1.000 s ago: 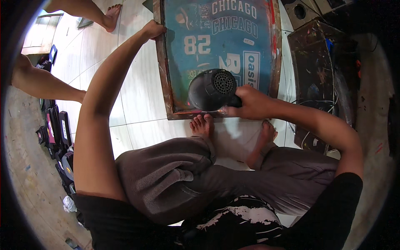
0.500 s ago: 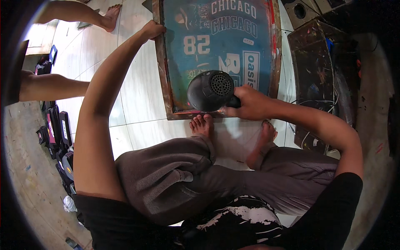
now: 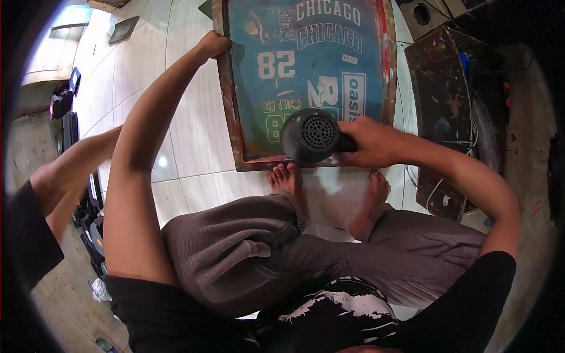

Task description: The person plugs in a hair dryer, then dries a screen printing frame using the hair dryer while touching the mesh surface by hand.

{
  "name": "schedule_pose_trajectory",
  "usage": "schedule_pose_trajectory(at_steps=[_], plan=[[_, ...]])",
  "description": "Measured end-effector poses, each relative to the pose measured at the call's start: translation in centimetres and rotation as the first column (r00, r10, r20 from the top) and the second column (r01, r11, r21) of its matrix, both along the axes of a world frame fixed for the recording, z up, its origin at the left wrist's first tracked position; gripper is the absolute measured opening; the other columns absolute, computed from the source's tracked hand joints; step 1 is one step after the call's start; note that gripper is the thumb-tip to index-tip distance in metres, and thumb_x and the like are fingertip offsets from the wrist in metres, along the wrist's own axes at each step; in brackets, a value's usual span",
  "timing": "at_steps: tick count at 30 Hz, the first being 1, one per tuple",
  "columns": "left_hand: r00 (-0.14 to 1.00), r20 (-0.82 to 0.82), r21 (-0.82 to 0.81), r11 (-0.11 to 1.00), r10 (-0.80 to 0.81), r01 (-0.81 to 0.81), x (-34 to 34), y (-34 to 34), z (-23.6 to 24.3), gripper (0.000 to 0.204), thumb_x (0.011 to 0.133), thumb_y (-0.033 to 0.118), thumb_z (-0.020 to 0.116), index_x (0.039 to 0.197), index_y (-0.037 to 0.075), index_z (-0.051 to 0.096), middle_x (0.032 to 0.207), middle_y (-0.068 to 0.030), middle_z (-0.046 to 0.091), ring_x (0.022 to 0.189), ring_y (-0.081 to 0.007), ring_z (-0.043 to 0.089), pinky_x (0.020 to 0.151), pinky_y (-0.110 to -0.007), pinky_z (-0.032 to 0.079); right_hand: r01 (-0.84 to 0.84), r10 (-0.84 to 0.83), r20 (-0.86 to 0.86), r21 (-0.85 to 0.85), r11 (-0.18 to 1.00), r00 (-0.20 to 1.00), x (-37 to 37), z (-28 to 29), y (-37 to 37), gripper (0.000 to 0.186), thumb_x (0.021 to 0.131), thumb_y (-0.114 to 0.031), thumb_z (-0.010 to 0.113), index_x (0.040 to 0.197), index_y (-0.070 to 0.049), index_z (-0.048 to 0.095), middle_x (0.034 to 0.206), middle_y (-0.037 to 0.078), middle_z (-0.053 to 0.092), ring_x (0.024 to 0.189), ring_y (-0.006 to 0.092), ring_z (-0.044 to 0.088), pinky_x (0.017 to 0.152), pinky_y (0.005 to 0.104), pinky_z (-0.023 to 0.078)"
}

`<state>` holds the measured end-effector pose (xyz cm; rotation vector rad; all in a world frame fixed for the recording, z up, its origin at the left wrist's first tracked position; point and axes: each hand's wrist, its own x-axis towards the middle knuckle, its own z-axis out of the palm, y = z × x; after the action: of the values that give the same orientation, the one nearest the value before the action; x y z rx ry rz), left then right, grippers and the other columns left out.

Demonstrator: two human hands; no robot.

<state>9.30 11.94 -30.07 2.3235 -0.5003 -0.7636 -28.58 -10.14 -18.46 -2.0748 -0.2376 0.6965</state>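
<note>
A wood-framed printing screen [image 3: 276, 73] with teal mesh and pale lettering lies in front of me, its near edge close to my bare feet. My left hand [image 3: 214, 45] is closed around the left side of its wooden frame, towards the far end. In my right hand [image 3: 372, 143] is a black hair dryer [image 3: 313, 136], gripped by the handle. It is over the lower right part of the mesh, its round vented back turned up to me. The dryer hides its own nozzle and some of the print beneath.
A paint-stained dark box [image 3: 441, 112] with loose cables stands right of the screen. Along the left lie several black objects [image 3: 94, 235]. Another person's arm [image 3: 76, 162] reaches in from the left, passing behind my left forearm. White tiles [image 3: 197, 123] cover the floor.
The hair dryer has shifted right and slightly nearer me, uncovering some lettering at lower left. My left hand stays on the frame. The other person's legs left view; an arm now shows.
</note>
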Motion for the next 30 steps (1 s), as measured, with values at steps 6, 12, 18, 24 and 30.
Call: schedule_pose_trajectory(at_steps=[6,12,18,24,30], plan=[[0.999,-0.033,-0.023,0.999,0.025,-0.026,0.9,0.9,-0.2,0.034,0.082,0.018,0.063,0.11,-0.003,0.063,0.092,-0.0106,0.068,0.079,-0.0195,0.066,0.068,-0.035,0.055,-0.121,0.088,-0.119,-0.307,0.944,0.989,0.5,3.5,-1.4,0.041,0.085,-0.029,0.068,0.108,0.004,0.059,0.085,0.027,0.067,0.086,0.0449,0.066,0.076,0.0504,0.052],[0.999,0.001,-0.141,0.989,0.039,-0.039,4.4,-0.3,-1.5,0.042,0.074,0.015,0.067,0.111,-0.005,0.063,0.096,-0.0127,0.07,0.085,-0.0224,0.067,0.072,-0.036,0.053,-0.218,0.17,-0.156,-0.375,0.901,0.973,1.9,7.3,-1.9,0.043,0.087,-0.033,0.067,0.106,0.005,0.058,0.085,0.028,0.067,0.088,0.0457,0.066,0.078,0.0508,0.052],[0.998,-0.059,-0.159,0.986,0.033,-0.042,3.2,-1.4,-3.5,0.05,0.075,0.009,0.066,0.122,-0.005,0.056,0.109,-0.0157,0.068,0.096,-0.024,0.066,0.082,-0.036,0.051,-0.245,0.122,-0.281,-0.461,0.853,0.952,2.1,7.4,-2.2,0.044,0.083,-0.027,0.066,0.114,0.003,0.054,0.087,0.027,0.067,0.089,0.0445,0.066,0.079,0.0505,0.053],[1.0,-0.015,-0.188,0.982,-0.021,0.017,3.9,-2.3,-2.7,0.052,0.073,0.015,0.069,0.119,-0.006,0.057,0.107,-0.0177,0.068,0.097,-0.0276,0.066,0.085,-0.039,0.051,-0.237,0.071,-0.337,-0.481,0.844,0.939,4.5,9.4,-1.1,0.045,0.084,-0.027,0.065,0.116,0.001,0.054,0.09,0.026,0.067,0.091,0.0434,0.066,0.081,0.0499,0.053],[0.998,-0.048,-0.306,0.951,0.031,-0.045,3.5,-0.9,-2.8,0.051,0.07,0.014,0.072,0.115,-0.006,0.057,0.104,-0.0175,0.068,0.094,-0.0277,0.066,0.084,-0.037,0.051,-0.175,0.016,-0.306,-0.502,0.847,0.952,3.6,9.1,-1.1,0.047,0.085,-0.03,0.065,0.117,0.003,0.057,0.09,0.027,0.068,0.092,0.0448,0.066,0.082,0.0504,0.053]])
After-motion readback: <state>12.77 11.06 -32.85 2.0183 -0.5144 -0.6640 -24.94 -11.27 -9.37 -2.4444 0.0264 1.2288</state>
